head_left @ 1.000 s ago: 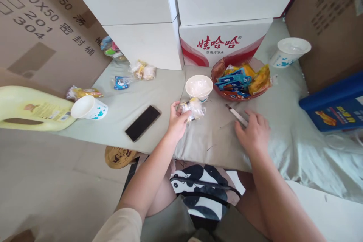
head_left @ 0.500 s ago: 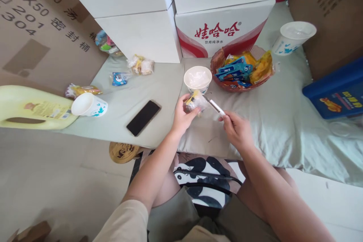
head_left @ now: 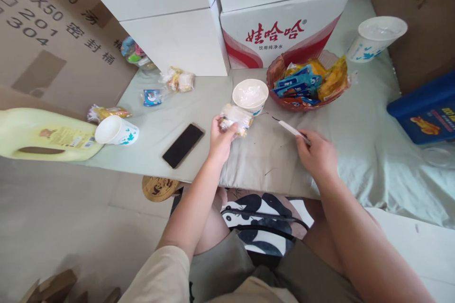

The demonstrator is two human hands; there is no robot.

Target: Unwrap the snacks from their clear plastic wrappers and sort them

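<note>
While left hand pinches a clear-wrapped snack, right hand: curled around a slim white tool
Snack spot: near side of middle paper cup, hiding a bit of it
Bowl: pinkish, packets heaped in it, right of that cup
Phone: flat, left of the snack
Cloth: pale green, kinda rumpled on the right
White boxes: stacked far side, brown cartons left and right

Dark phone, yellow jug, blue container
</note>
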